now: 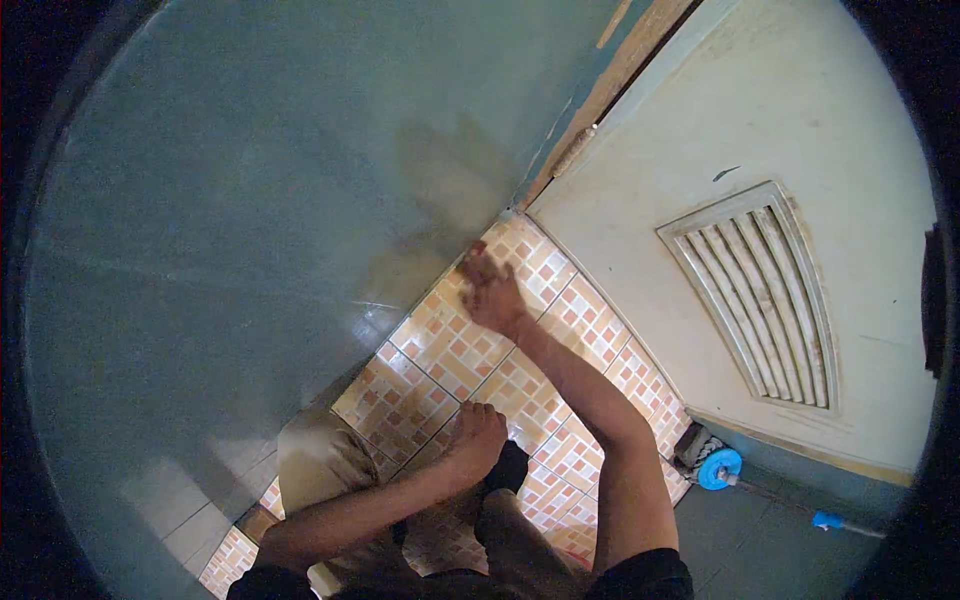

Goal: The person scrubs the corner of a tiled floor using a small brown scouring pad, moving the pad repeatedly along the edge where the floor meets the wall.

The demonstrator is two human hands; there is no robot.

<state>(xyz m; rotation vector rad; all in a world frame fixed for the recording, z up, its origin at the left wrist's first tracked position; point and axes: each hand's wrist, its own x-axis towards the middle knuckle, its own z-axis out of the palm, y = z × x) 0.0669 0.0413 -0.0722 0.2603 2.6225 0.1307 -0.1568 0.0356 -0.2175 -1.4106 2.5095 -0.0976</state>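
My right hand (495,302) reaches down to the seam where the patterned floor tiles (425,325) meet the grey-green wall (240,190). Its fingers are smeared by motion and bent toward the wall base. A small dark-reddish patch shows at the fingertips; I cannot make out whether it is a held thing. My left hand (481,440) is curled into a loose fist above the tiles, close to my knees, with nothing visible in it. Below my forearms are my legs in tan trousers (325,455), and a dark shoe or sock (508,468) beside the left hand.
On the right stands a pale door (620,220) with a slatted vent (765,300). A brown wooden frame strip (640,50) runs up beside it. At the lower right, a blue round piece (720,468) on a pole lies beside a dark, shaggy bundle (695,447).
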